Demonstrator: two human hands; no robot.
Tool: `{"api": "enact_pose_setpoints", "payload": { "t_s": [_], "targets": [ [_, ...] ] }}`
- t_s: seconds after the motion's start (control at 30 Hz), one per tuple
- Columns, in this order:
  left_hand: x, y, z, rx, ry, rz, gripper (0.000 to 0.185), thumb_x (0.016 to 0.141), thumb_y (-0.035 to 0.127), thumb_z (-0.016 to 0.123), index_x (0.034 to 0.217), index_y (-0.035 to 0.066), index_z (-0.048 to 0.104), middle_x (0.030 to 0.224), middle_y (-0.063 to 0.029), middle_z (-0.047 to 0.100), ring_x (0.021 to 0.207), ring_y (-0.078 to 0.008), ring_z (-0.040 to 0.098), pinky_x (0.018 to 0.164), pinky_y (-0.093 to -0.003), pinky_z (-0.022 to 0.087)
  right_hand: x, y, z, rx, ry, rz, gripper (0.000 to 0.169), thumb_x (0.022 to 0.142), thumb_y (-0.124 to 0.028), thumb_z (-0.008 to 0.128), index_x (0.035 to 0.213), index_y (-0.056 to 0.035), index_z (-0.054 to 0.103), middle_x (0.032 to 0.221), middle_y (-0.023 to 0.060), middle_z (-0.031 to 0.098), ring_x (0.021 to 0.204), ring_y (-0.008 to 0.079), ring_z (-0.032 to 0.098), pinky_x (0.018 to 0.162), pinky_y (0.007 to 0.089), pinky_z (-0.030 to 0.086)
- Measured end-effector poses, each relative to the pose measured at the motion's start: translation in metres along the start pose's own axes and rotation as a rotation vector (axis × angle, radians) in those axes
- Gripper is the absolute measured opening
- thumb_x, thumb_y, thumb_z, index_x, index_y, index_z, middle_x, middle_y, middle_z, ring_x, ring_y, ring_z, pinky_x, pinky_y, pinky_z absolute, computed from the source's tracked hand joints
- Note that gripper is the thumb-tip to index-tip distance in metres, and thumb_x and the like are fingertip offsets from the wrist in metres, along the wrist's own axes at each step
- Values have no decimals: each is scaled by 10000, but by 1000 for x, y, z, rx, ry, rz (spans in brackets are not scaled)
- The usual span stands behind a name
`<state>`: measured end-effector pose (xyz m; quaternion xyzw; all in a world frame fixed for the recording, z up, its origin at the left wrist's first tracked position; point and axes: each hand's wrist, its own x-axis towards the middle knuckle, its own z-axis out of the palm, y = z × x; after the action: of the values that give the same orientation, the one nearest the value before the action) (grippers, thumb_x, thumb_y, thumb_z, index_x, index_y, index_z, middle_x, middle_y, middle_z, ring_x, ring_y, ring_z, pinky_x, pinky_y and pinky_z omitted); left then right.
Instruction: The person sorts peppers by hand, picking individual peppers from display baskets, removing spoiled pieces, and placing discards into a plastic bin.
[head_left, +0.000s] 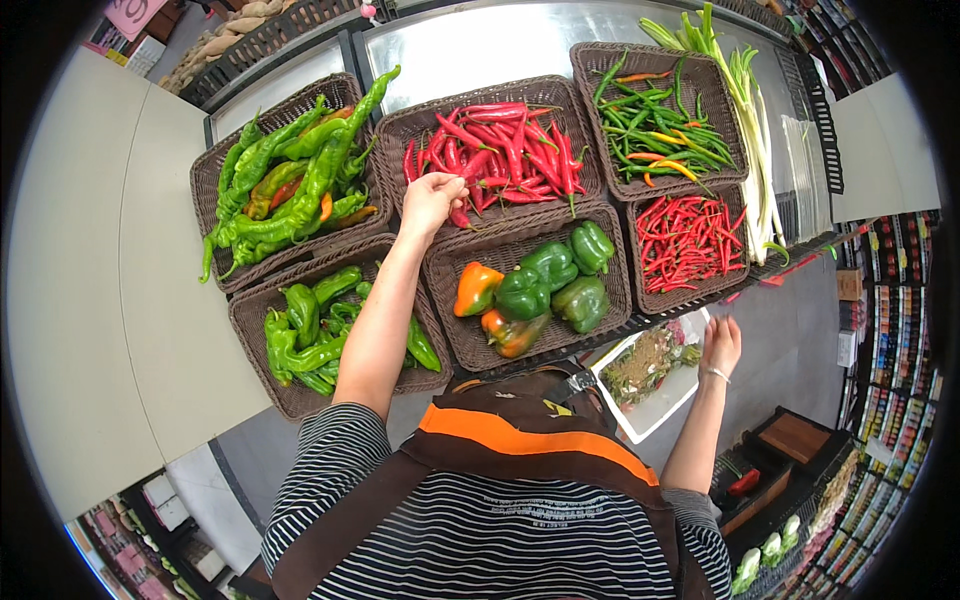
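Note:
My left hand (435, 196) is over the near-left edge of a brown woven basket (581, 112) of long red chili peppers (517, 135). Its thumb and fingertips are drawn together beside the peppers; whether they pinch a pepper or stem cannot be made out. Lower right, my right hand (721, 345), a bracelet at the wrist, hangs by the rim of a white foam box (637, 427) holding plant scraps (645, 367). Its fingers are curled and slightly blurred, so their grip is unclear. Green and orange bell peppers (551, 266) lie in the basket nearest my body.
Long green peppers (300, 169) fill the far-left basket, shorter green peppers (307, 337) the near-left one. Thin green chilies (660, 127) and small red chilies (688, 244) occupy the right baskets. Leeks (754, 150) lie beyond them. A dark crate (795, 442) stands lower right.

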<state>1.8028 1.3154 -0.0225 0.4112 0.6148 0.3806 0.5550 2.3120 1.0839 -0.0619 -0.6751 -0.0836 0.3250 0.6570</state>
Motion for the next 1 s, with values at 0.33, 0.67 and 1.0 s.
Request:
{"api": "enact_pose_setpoints", "payload": {
  "t_s": [0.33, 0.67, 1.0],
  "targets": [
    [-18, -9, 29, 238, 250, 22, 235, 882, 202, 682, 1015, 8, 680, 820, -35, 703, 705, -95, 638, 666, -254, 506, 65, 40, -111, -386, 290, 372, 306, 909, -137, 592, 1152, 43, 545, 1070, 143, 598, 876, 260, 640, 704, 349, 583],
    [-46, -14, 23, 425, 326, 132, 216, 846, 198, 706, 977, 27, 704, 812, -92, 688, 777, -164, 655, 747, -308, 502, -3, -46, 147, -430, -551, -348, 239, 986, -238, 553, 1026, -22, 650, 839, 28, 650, 723, 98, 613, 597, 223, 479],
    [-92, 34, -18, 1073, 430, 694, 75, 738, 134, 728, 807, 114, 706, 909, -16, 617, 942, -243, 568, 807, -377, 467, -70, 0, 336, -1106, -848, -1088, 305, 798, -208, 717, 1037, -66, 591, 951, 130, 620, 880, 315, 640, 756, 419, 537]
  ]
}}
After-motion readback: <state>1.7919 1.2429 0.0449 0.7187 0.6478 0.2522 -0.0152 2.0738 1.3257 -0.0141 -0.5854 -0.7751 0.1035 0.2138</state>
